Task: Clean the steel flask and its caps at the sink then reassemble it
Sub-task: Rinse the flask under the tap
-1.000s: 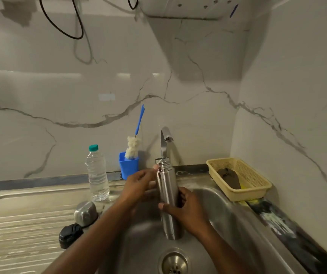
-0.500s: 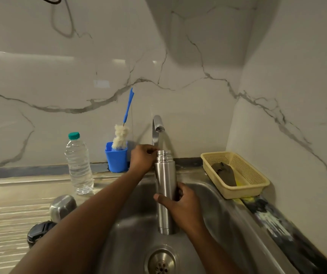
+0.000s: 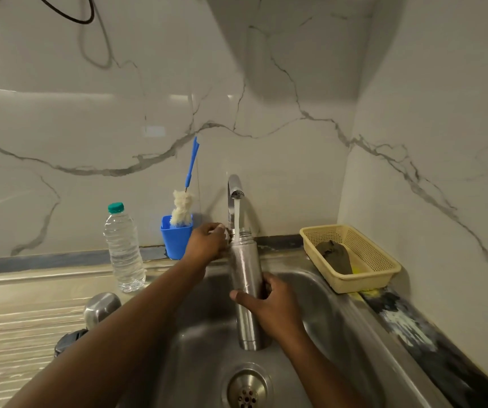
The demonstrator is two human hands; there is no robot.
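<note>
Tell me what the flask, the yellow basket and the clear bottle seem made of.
Flask: metal, likely stainless steel; brushed grey surface with streaky highlights.
Basket: probably plastic; matte pale yellow, moulded mesh walls.
Bottle: probably thin clear plastic; see-through ribbed wall, teal cap.

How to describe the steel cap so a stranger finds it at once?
Left of the sink is the ribbed draining board. The steel cap lies on it, nearer than the water bottle. It is shiny and domed, unlike the black cap beside it.
</note>
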